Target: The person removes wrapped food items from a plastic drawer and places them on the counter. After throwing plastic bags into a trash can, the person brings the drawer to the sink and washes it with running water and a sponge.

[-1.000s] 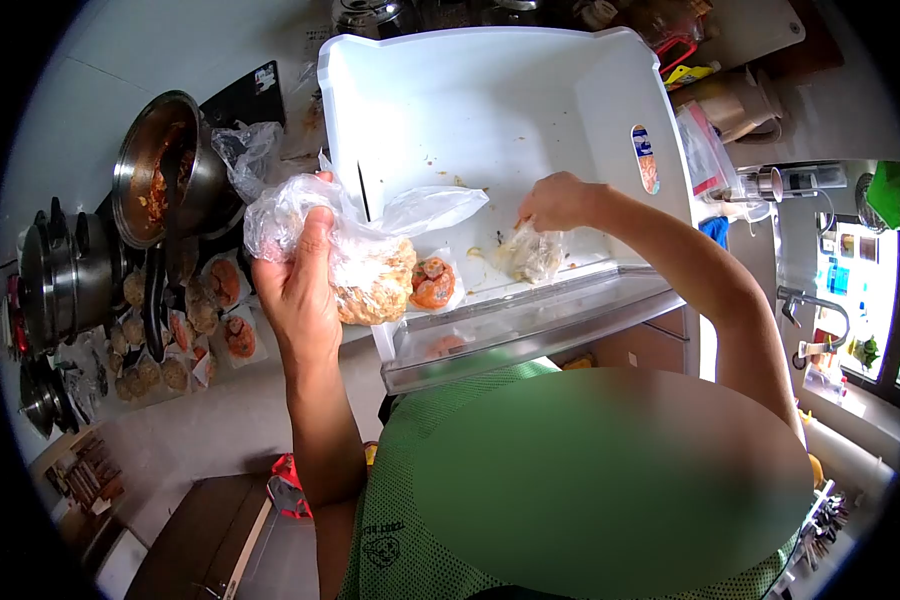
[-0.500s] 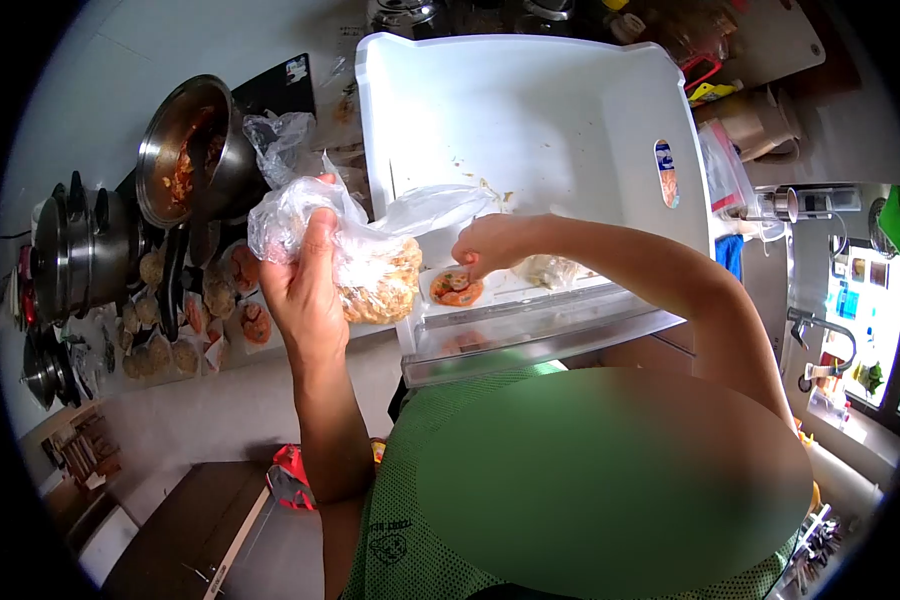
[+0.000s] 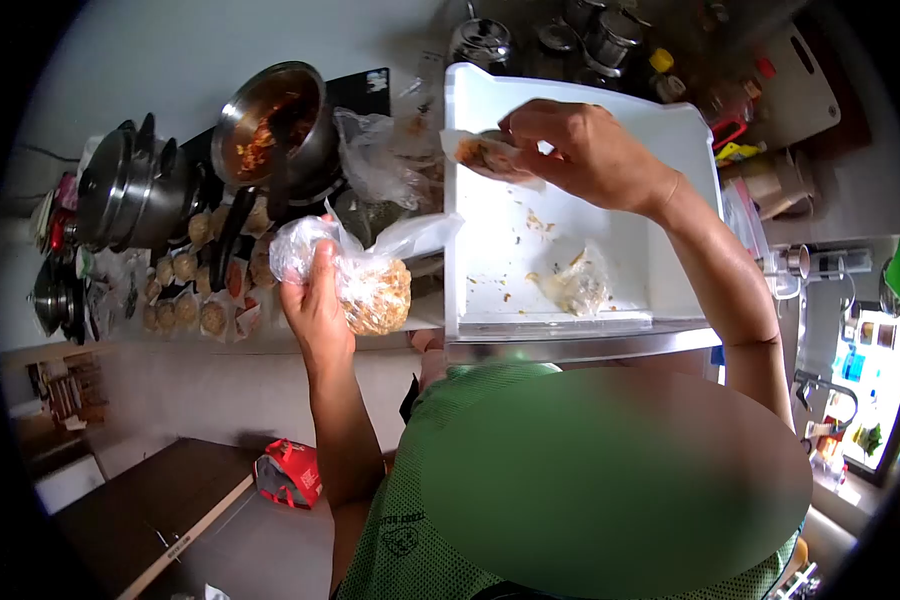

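My left hand (image 3: 315,310) is closed around a clear plastic bag (image 3: 375,295) of light brown, lumpy food, held left of a white drawer-like bin (image 3: 660,290). Over the bin's far left part, my right hand (image 3: 595,155) pinches a flat, round orange food piece (image 3: 488,155) on white paper, tilted. Its exact kind cannot be told. On the bin floor lies a crumpled clear plastic bag (image 3: 580,285) with pale contents, and brown crumbs (image 3: 538,220) are scattered near it.
A steel pan (image 3: 270,125) with reddish food stands at the left, its black handle pointing toward me. Lidded pots (image 3: 135,190) are beyond it. Several round food pieces (image 3: 185,310) on paper line the counter. Jars (image 3: 610,40) stand behind the bin.
My right hand has lifted the orange piece off the bin floor and carried it toward the far left side. My left hand still holds the bag. The whole view has shifted.
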Available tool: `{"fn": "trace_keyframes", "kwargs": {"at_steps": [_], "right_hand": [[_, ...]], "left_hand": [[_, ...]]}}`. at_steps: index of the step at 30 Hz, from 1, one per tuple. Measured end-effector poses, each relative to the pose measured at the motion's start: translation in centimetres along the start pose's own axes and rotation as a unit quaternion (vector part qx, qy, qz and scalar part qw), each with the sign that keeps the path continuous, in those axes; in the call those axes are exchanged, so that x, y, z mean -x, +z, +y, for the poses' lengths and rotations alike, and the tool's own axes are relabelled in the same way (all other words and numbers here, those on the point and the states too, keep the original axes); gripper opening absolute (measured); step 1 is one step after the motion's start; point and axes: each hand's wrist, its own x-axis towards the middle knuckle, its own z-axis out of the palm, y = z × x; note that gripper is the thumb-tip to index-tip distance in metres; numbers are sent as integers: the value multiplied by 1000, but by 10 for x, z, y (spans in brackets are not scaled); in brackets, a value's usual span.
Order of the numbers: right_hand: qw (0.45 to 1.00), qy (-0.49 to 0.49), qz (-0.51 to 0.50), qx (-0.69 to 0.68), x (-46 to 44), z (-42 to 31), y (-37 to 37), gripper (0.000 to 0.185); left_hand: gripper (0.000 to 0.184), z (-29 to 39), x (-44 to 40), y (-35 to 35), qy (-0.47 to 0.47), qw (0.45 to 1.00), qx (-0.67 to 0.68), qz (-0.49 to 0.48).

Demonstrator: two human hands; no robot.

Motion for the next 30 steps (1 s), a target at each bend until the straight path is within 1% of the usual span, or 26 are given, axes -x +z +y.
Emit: {"fn": "trace_keyframes", "kwargs": {"at_steps": [1,3,4,5,6,8,9,10,11,12,13,14,15,16,17,19,20,21,23,24,25,27,28,29,30], "right_hand": [[1000,-11,3,2,-8,-7,2,18],[991,-80,90,56,-26,-22,10,18],[986,-105,112,69,-36,-27,21,19],[987,-106,81,86,-45,-34,29,16],[984,-95,12,151,-55,-35,42,18],[962,-101,-77,240,-73,-42,70,21],[952,-117,-98,265,-81,-50,80,23],[934,-125,-123,312,-87,-62,86,15],[933,-127,-123,314,-94,-64,98,15],[912,-134,-143,361,-102,-60,117,16],[888,-139,-164,406,-110,-59,130,19],[888,-138,-165,407,-115,-58,141,19],[886,-121,-192,405,-122,-59,148,17],[882,-105,-218,405,-129,-59,154,15],[880,-102,-219,408,-136,-54,166,15],[885,33,-326,331,-147,-57,177,21],[872,60,-361,324,-148,-53,179,23],[871,66,-363,324,-151,-56,175,23],[881,158,-384,228,-157,-56,167,24],[897,162,-363,193,-155,-58,159,31],[896,174,-362,191,-153,-65,150,31],[948,162,-273,3,-142,-86,132,41],[948,175,-267,3,-131,-100,126,41],[952,176,-213,-129,-114,-119,123,44],[939,171,-150,-257,-100,-134,124,47]], "left_hand": [[22,3,3,-8,10,1000,0,5],[22,5,11,-26,-10,999,-28,44],[21,5,14,-31,-2,997,-31,76],[21,3,16,-39,3,996,-30,81],[21,1,17,-49,-7,994,-30,100],[21,-1,20,-62,-22,991,-13,129],[21,0,20,-66,-17,991,-10,132],[20,1,19,-71,-21,989,-11,146],[20,1,18,-76,-27,987,-12,159],[22,-5,15,-87,-56,985,28,163],[22,-5,12,-92,-55,985,30,162],[23,-6,10,-95,-73,981,49,173],[25,-5,6,-98,-91,977,69,182],[28,-5,1,-101,-110,974,56,193],[28,-6,-3,-107,-112,974,59,190],[29,-9,-12,-117,-110,980,104,130],[30,-9,-15,-118,-118,975,117,146],[30,-8,-20,-123,-122,975,119,141],[30,-7,-28,-133,-171,975,134,46],[31,-9,-33,-135,-165,974,149,37],[31,-8,-38,-134,-171,973,149,26],[32,-5,-46,-130,-193,971,138,-16],[31,-4,-48,-124,-184,973,132,-40],[31,-5,-50,-119,-190,972,131,-54],[30,-6,-52,-114,-202,971,122,-51]]}}
